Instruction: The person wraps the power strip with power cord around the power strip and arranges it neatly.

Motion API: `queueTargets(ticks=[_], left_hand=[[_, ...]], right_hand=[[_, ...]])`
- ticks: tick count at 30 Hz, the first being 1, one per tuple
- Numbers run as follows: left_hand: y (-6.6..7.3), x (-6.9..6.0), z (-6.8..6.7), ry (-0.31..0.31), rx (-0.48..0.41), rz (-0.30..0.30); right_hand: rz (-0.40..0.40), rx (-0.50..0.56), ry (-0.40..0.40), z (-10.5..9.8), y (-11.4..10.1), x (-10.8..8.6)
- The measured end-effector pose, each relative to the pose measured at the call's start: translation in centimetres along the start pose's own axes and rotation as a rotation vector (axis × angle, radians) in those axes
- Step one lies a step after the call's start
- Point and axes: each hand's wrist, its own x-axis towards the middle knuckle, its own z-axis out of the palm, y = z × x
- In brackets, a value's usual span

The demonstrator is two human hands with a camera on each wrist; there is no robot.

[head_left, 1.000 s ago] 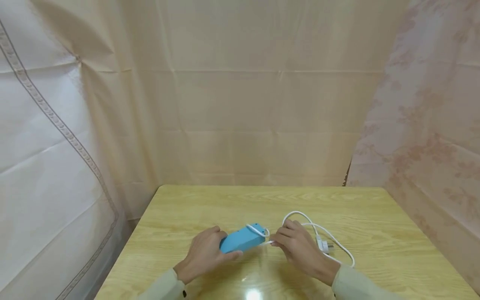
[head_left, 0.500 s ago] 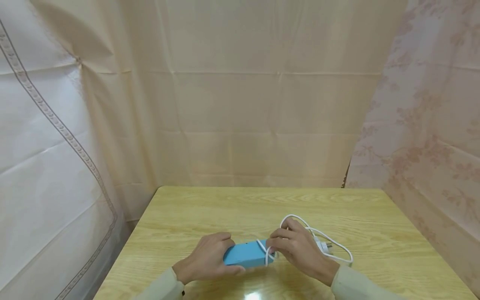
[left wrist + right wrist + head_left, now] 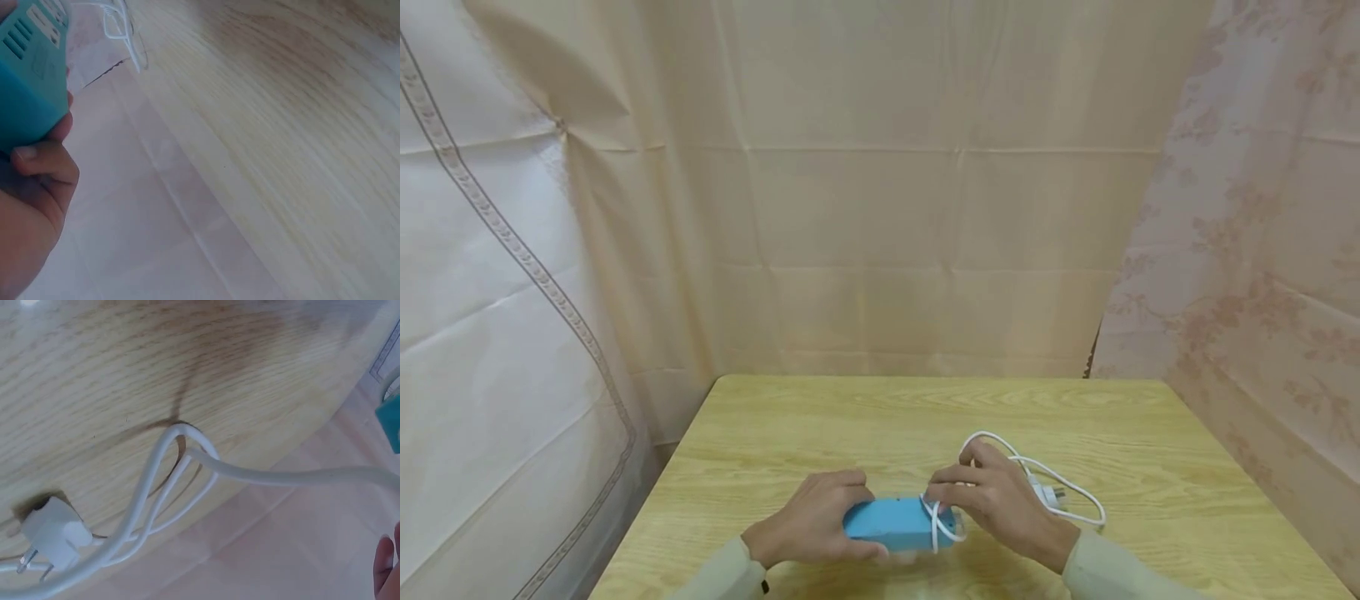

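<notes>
My left hand [image 3: 816, 515] grips the left end of a blue power strip [image 3: 887, 518], thumb along its near side. Sockets and slots show on the power strip [image 3: 31, 81] in the left wrist view. Its white cord [image 3: 935, 533] is looped round the right end. There, my right hand [image 3: 1000, 500] pinches the cord with its fingertips, which partly hide the loop. From that hand, the rest of the cord [image 3: 294, 477] runs to a white plug [image 3: 56, 531] lying on the table, seen in the right wrist view.
The wooden table [image 3: 820, 417] extends beyond both hands. A loose cord loop lies to the right of my right hand, around the plug. Beige cloth [image 3: 910, 208] hangs behind the table, with a flowered cloth [image 3: 1262, 275] on the right and a white one [image 3: 490, 350] on the left.
The power strip has turned from tilted to nearly level and come nearer to me. The right hand has brought the cord over its right end, adding a wrap there.
</notes>
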Motion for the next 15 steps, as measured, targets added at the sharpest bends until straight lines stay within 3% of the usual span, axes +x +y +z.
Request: queueTargets(ticks=[3, 9, 15], left_hand=[[-0.1, 0.0, -0.1, -0.007, -0.043, 0.03], [0.1, 0.1, 0.0, -0.024, -0.006, 0.062], [0.3, -0.1, 0.2, 0.019, -0.029, 0.092]], right_hand=[[0.002, -0.001, -0.026, 0.0, -0.1, 0.2], [0.012, 0.053, -0.155, -0.4, -0.4, 0.6], [0.008, 0.234, -0.251, -0.9, -0.1, 1.2]])
